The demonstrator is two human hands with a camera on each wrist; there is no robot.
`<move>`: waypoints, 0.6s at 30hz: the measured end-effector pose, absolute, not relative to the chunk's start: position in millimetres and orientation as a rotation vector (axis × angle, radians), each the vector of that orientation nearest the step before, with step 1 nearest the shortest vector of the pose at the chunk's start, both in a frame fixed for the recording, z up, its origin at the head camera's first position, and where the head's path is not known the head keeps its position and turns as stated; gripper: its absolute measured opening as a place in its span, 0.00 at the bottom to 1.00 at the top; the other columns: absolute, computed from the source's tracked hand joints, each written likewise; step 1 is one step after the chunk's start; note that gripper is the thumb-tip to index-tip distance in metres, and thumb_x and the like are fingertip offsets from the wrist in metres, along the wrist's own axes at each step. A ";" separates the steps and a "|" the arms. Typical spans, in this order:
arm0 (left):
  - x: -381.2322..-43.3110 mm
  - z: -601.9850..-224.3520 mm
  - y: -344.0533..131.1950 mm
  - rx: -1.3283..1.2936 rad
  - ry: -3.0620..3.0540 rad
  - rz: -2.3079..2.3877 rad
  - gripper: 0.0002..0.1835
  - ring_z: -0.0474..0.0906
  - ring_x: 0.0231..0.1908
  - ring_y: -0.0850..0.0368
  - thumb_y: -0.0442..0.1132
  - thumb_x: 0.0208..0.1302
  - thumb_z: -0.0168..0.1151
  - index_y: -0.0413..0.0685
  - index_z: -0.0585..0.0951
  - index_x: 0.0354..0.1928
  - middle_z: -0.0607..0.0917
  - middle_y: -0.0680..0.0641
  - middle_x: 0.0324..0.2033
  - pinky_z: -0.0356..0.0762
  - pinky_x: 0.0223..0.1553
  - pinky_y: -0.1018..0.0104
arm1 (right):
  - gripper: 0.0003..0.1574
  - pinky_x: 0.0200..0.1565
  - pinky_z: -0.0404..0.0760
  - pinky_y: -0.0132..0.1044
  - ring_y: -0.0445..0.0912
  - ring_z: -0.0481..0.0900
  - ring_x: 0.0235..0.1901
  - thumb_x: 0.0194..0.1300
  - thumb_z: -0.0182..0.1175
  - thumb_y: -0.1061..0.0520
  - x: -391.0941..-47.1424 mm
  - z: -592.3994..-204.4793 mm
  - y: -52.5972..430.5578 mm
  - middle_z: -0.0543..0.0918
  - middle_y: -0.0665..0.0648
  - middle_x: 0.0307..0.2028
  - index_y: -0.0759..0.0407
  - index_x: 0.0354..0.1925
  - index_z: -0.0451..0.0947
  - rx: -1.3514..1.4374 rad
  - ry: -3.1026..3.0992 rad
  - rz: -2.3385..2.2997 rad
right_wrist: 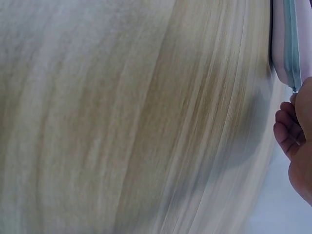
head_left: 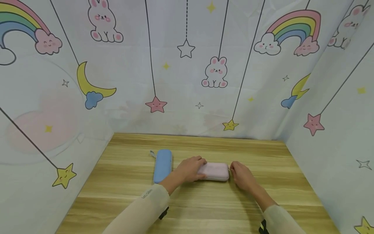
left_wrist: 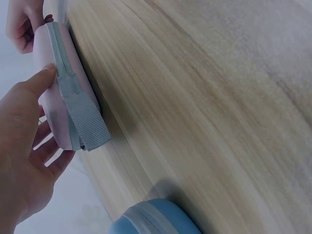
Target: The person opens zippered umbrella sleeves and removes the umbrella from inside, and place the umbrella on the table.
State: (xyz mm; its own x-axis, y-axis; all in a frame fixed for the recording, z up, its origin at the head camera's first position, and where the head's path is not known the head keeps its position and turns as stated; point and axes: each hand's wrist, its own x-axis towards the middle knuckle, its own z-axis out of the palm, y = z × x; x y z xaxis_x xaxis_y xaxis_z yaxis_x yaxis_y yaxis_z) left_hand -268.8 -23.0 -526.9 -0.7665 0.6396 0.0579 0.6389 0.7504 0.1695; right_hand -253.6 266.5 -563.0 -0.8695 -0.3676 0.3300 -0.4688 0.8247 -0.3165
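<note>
A pink zip-up pencil case (head_left: 216, 171) lies lengthwise on the wooden table. My left hand (head_left: 190, 169) grips its left end, thumb along the near side and fingers over the far side. In the left wrist view, a grey-blue zip band (left_wrist: 59, 51) runs along the case's side, and a ribbed grey loop (left_wrist: 88, 117) sticks out near the held end. At the opposite end, the fingers of my right hand (head_left: 242, 175) are curled in, pinching the zip pull (right_wrist: 294, 90) at the case's corner, mostly hidden by the fingers.
Left of the pink case lies a blue case (head_left: 163, 166) with a small grey wrist loop (head_left: 153, 153), close to my left forearm. White curtains (head_left: 187, 113) printed with rabbits, stars and rainbows stand around the table (head_left: 204, 208) at the back and both sides.
</note>
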 end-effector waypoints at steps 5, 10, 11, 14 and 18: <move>-268.9 -526.9 -22.9 1.069 2.929 0.286 0.32 0.77 0.55 0.56 0.66 0.65 0.59 0.58 0.74 0.65 0.77 0.53 0.57 0.78 0.51 0.58 | 0.07 0.32 0.73 0.40 0.41 0.70 0.28 0.66 0.61 0.67 -251.8 -563.6 267.2 0.72 0.47 0.29 0.57 0.34 0.73 0.632 -2.769 0.571; -270.7 -529.1 -22.3 1.065 2.932 0.289 0.32 0.77 0.54 0.57 0.66 0.65 0.58 0.58 0.74 0.65 0.77 0.54 0.57 0.78 0.51 0.58 | 0.07 0.32 0.73 0.39 0.40 0.70 0.28 0.67 0.60 0.66 -249.0 -563.7 267.6 0.72 0.46 0.28 0.57 0.34 0.74 0.616 -2.792 0.576; -271.0 -529.1 -22.2 1.062 2.931 0.294 0.32 0.77 0.54 0.57 0.66 0.65 0.58 0.58 0.74 0.65 0.77 0.54 0.57 0.78 0.51 0.58 | 0.06 0.32 0.73 0.39 0.40 0.70 0.28 0.67 0.60 0.66 -248.6 -563.7 267.8 0.72 0.46 0.28 0.57 0.34 0.74 0.617 -2.795 0.576; -271.6 -529.7 -22.3 1.057 2.930 0.307 0.32 0.77 0.53 0.57 0.66 0.65 0.59 0.58 0.74 0.64 0.77 0.54 0.56 0.79 0.51 0.58 | 0.05 0.32 0.74 0.39 0.41 0.70 0.28 0.69 0.59 0.65 -247.5 -563.9 268.5 0.72 0.47 0.29 0.57 0.35 0.73 0.633 -2.795 0.571; -271.3 -529.9 -22.1 1.053 2.927 0.311 0.32 0.77 0.53 0.57 0.66 0.65 0.59 0.58 0.75 0.64 0.77 0.54 0.56 0.79 0.50 0.58 | 0.05 0.32 0.74 0.39 0.41 0.71 0.28 0.70 0.58 0.65 -246.0 -563.4 268.9 0.73 0.47 0.30 0.57 0.35 0.73 0.641 -2.799 0.569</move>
